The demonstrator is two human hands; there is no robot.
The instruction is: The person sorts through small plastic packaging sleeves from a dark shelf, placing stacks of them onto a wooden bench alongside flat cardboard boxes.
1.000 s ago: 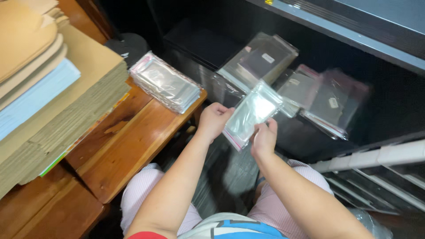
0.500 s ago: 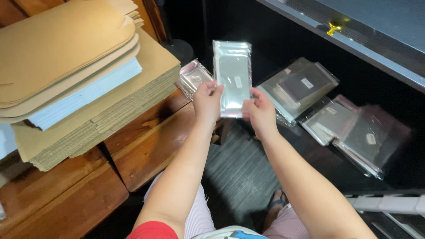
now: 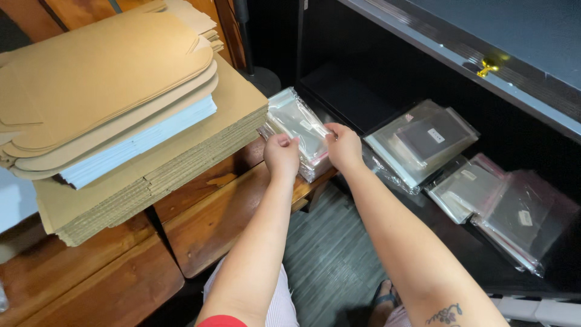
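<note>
**Both hands on the clear sleeve at the table's corner**

Dark wooden boards are making up the table [image 3: 230, 218] on the left, and a black shelf [image 3: 357, 97] is running along the right under a grey ledge. Near the table's far right corner a stack of clear plastic sleeves [image 3: 284, 115] is lying, its right end reaching the table's edge. The left hand [image 3: 282, 155] and the right hand [image 3: 342, 145] are both resting on the near end of that stack, and the top clear sleeve [image 3: 308, 138] is lying between them. The fingers [image 3: 283, 140] of the left hand are curling down and pinching the sleeve's near edge; those of the right hand are pressing and gripping its right end, thumb on top. The sleeve is lying flat on the stack, not lifted. Beside the stack, toward the table's left side, a tall pile of flat cardboard sheets [image 3: 145, 175] is sitting with folded tan box blanks [image 3: 103, 79] on top. More bundles of clear bags [image 3: 423, 142] are lying on the shelf, well apart from the hands.
</note>
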